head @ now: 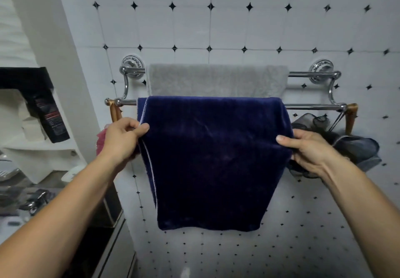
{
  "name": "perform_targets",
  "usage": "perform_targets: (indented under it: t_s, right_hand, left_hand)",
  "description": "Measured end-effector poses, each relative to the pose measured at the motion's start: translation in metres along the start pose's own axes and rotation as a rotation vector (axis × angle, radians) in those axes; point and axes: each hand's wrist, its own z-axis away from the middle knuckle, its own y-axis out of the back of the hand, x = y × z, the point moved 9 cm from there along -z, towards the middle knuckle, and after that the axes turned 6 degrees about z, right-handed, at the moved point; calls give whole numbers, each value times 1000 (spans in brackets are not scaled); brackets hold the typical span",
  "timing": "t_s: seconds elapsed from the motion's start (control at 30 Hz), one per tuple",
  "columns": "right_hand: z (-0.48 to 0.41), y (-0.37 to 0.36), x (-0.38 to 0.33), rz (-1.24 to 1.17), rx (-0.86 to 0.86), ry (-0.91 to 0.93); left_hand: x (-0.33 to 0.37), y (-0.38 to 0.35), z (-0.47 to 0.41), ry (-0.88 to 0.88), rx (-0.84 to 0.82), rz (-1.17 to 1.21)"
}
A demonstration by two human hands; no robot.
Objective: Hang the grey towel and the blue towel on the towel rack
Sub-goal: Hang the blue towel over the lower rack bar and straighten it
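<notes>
Grey towel (217,80) is already draped over the far bar of the chrome towel rack (311,106), so that half looks done. Blue towel (213,161) hangs over the near bar, pretty much centred. Left hand (123,140) is pinching its left edge and right hand (307,152) is gripping the right edge, both closed on the fabric. I'd say only a bit of straightening and letting go is left.
</notes>
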Motion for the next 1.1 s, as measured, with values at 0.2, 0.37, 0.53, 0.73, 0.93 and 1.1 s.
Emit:
perform_targets:
  t_s: [0.2,0.37,0.53,0.73,0.93,1.1]
  right_hand:
    - [5,-15,-13,82,-15,20]
    - [-15,-23,-49,73,61,-82]
    - [-16,-18,-54,150,73,-121]
    - [-14,-10,-66,-37,98,-106]
    - [-9,20,-86,433,529,120]
    - [-24,-2,-114,910,400,258]
  left_hand:
    - [-3,0,4,36,-188,87]
    - [34,-17,-22,-28,-47,72]
    - [57,-5,-35,-29,191,-128]
    - [52,12,-41,6,179,-31]
    - [37,-3,-30,90,-17,184]
    - [41,-11,-29,156,-31,224]
